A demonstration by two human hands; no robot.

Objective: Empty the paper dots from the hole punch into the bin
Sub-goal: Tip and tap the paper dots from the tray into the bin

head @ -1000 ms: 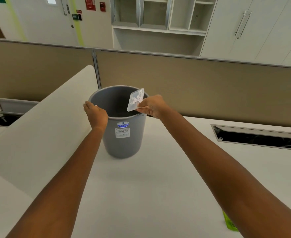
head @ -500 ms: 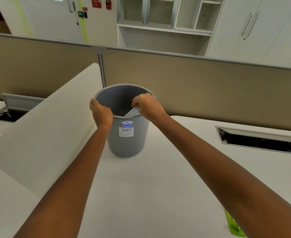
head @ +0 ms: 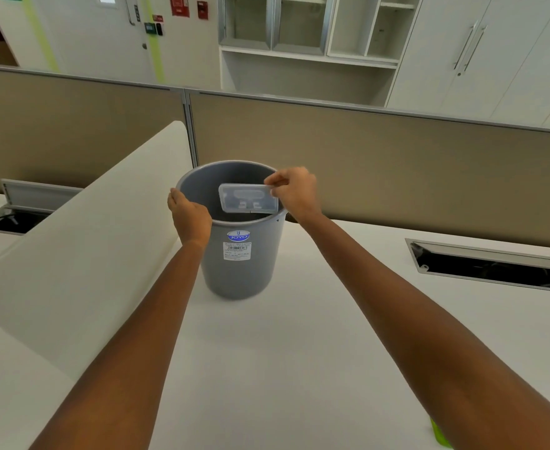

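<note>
A grey plastic bin (head: pixel 241 271) stands upright on the white desk, with a blue label on its front. My left hand (head: pixel 190 216) grips its near left rim. My right hand (head: pixel 294 193) pinches one end of the clear plastic chip tray (head: pixel 247 199) of the hole punch and holds it over the bin's mouth, flat face toward me. I see no paper dots in the tray. A sliver of a bright green object (head: pixel 439 435), possibly the hole punch, peeks out under my right forearm at the bottom edge.
A white curved divider (head: pixel 82 241) slopes up at the left of the bin. Open cable troughs (head: pixel 491 266) are sunk into the desk at right and far left. A beige partition (head: pixel 397 164) runs behind the desk.
The tray went from tilted above the rim with white dots in it, down into the bin, and is now lifted back over the opening, turned flat and looking empty. My left hand stayed on the rim.
</note>
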